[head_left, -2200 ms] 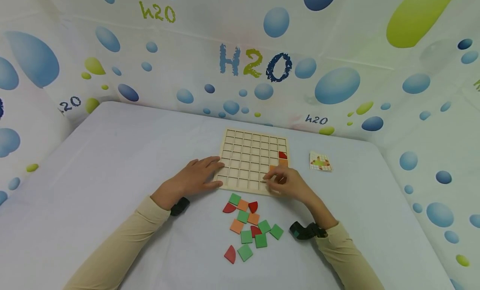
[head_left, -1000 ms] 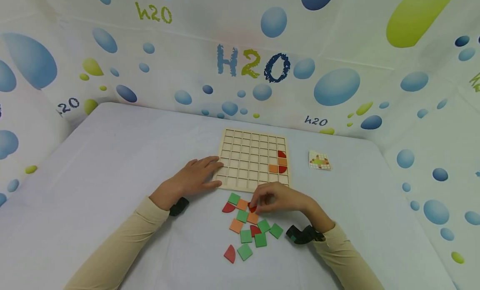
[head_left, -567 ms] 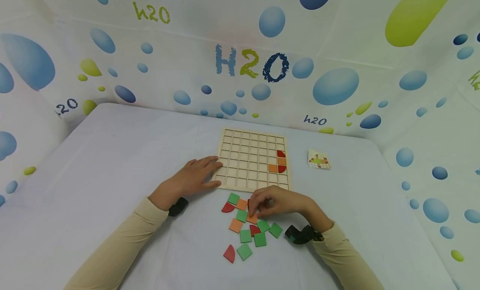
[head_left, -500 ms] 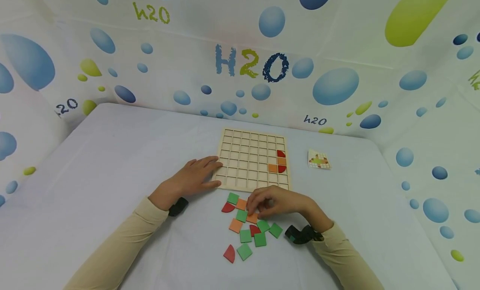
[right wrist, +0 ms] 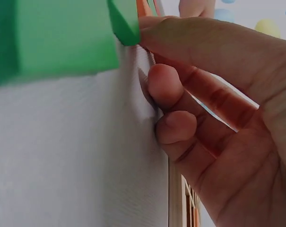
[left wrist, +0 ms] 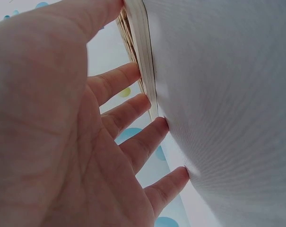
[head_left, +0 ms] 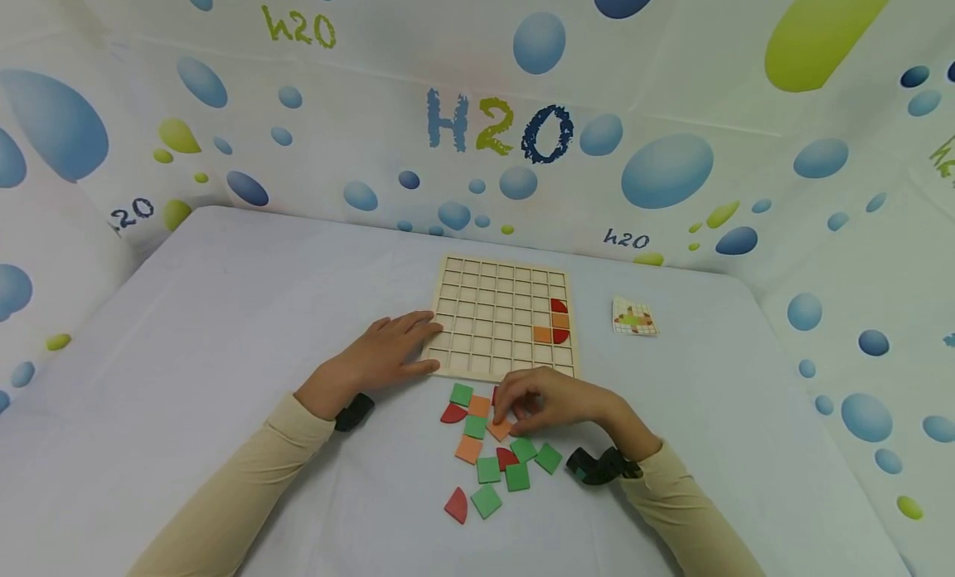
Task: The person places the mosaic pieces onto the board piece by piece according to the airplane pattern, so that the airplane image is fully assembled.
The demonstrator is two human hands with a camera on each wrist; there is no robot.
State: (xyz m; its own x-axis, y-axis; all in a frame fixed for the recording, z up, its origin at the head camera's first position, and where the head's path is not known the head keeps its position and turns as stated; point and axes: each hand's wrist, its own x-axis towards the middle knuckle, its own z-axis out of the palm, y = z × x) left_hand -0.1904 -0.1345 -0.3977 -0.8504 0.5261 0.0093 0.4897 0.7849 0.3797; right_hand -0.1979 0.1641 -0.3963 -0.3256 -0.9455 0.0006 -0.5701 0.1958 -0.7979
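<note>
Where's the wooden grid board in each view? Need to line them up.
Head: grid board just below and right of centre, left hand at its left edge.
Left wrist: grid board seen edge-on, a narrow strip running down from top centre.
Right wrist: grid board, only a sliver at the bottom, right of centre.
Shared landmark: the white cloth, visible in all three.

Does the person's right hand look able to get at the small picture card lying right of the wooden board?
Probably yes: nothing tall stands between the right hand and the picture card, only a corner of the flat wooden board. That hand is busy at an orange tile, though.
</note>
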